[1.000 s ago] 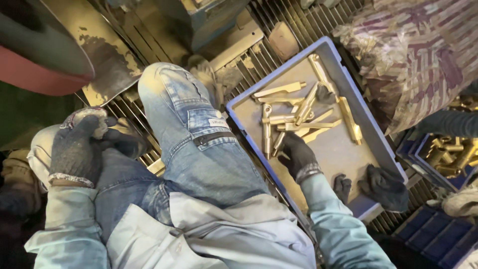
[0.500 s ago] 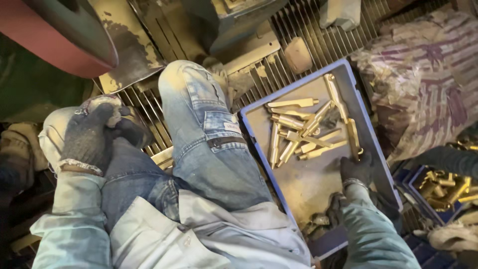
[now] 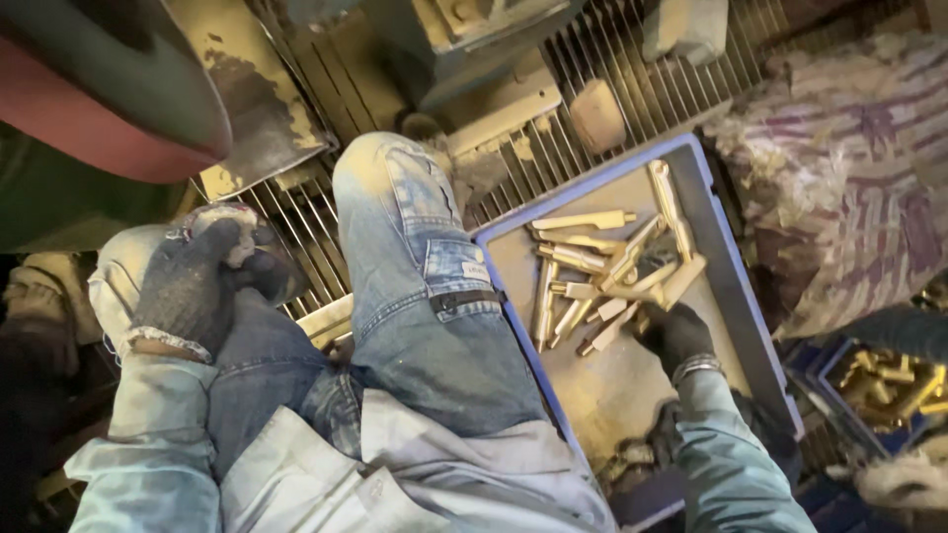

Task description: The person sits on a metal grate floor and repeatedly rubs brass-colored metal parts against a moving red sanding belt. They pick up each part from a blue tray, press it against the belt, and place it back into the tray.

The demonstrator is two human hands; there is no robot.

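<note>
From the head view, the person sits with legs in worn blue jeans (image 3: pixel 425 296) stretched over a metal floor grating (image 3: pixel 316 237). The right hand (image 3: pixel 674 336), in a dark glove, reaches into a shallow blue tray (image 3: pixel 736 296) beside the right thigh and rests on the near edge of a heap of brass parts (image 3: pixel 602 281); its fingers curl down onto the pieces at the heap's lower right, but whether they actually grip one cannot be told, as the glove hides the tips. The brass parts are long, pale-gold rods and blocks, lying crossed over one another in the upper half of the tray; the lower half of the tray floor is mostly bare and dusty, with some dark scraps (image 3: pixel 632 459) at the near corner.

The left hand (image 3: pixel 188 281), in a grey knitted glove with a frayed cuff, lies on the left knee, fingers loosely bent over it and grasping nothing.

Around them: a striped woven sack (image 3: pixel 849 188) bulges just beyond the tray's far side. To the lower right a second blue bin (image 3: pixel 889 380) holds smaller brass pieces. Ahead of the knees stands grey-green machine housing (image 3: pixel 464 39), with a scuffed metal plate (image 3: pixel 257 99) to its left and a red and green curved form (image 3: pixel 109 89) filling the upper-left corner. The raised right thigh lies between the two hands.
</note>
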